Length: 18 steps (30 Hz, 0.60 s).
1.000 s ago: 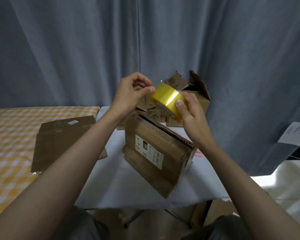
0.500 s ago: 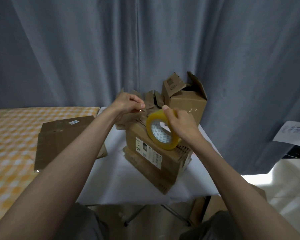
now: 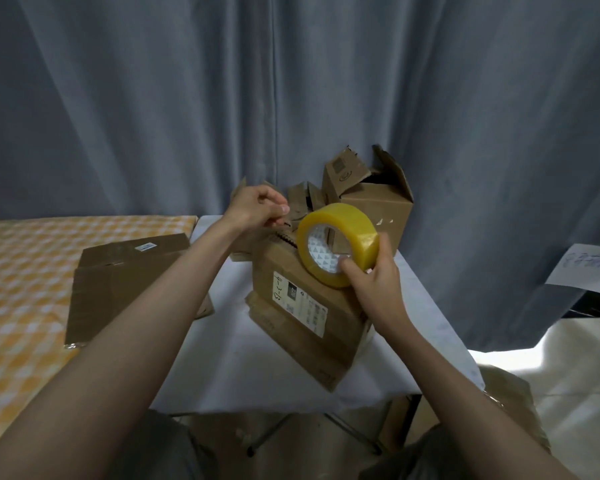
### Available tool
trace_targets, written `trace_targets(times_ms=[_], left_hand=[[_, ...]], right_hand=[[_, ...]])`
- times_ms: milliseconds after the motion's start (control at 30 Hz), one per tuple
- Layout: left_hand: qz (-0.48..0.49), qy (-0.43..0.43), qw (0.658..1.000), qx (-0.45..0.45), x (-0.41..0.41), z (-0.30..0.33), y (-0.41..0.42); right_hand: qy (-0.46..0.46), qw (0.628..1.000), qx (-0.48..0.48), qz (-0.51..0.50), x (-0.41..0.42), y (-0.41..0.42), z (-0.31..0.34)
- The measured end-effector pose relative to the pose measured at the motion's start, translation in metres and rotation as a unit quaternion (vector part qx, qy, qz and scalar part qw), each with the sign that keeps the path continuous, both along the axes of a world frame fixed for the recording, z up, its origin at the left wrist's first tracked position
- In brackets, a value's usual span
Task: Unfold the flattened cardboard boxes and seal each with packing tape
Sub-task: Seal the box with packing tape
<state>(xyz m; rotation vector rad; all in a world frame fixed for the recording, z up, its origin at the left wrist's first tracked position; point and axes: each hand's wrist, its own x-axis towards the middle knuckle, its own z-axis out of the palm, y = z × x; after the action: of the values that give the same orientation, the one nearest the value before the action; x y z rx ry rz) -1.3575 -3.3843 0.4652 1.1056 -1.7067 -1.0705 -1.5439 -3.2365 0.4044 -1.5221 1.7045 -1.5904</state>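
Behind everything, a grey-blue pleated curtain (image 3: 153, 98) fills the back of the room. To the left lies a surface under a yellow-and-white checked cloth (image 3: 18, 289), and on its edge rests a flattened brown cardboard box (image 3: 125, 278), lying flat with a small white label near its far edge. Beside it stands a small worktop covered in white cloth (image 3: 243, 358). At the far end of that worktop sits an opened brown cardboard box with raised flaps (image 3: 371, 202), close against the curtain. Nearer, in the middle of the worktop, a closed brown cardboard box with a white shipping label (image 3: 302, 317) is tipped on its edge, tilted toward the person, its top seam running away from them.

Over that tilted box, the right hand (image 3: 371, 282) holds a roll of yellowish clear packing tape (image 3: 336, 247) upright, thumb curled into the core and fingers round the outer rim; the roll hangs just above the box's upper face. To its left, the left hand (image 3: 257, 206) is raised over the far end of the seam, thumb and forefinger pinched together; whether they grip the free end of the tape I cannot tell. The two hands are apart, with the roll between them and nearer the right one.
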Motion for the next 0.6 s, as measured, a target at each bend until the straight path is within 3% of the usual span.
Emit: trace_targets(times_ms=[200, 367, 600], left_hand=[[-0.030, -0.023, 0.999, 0.034, -0.005, -0.010, -0.009], [0.019, -0.033, 0.999, 0.032, 0.002, -0.010, -0.030], [0.018, -0.078, 0.993, 0.092, 0.021, -0.036, -0.043]], right_hand=[[0.002, 0.999, -0.036, -0.004, -0.006, -0.002, -0.003], [0.036, 0.999, -0.002, -0.029, 0.004, -0.009, -0.017], [-0.005, 1.000, 0.006, 0.003, -0.003, -0.024, -0.012]])
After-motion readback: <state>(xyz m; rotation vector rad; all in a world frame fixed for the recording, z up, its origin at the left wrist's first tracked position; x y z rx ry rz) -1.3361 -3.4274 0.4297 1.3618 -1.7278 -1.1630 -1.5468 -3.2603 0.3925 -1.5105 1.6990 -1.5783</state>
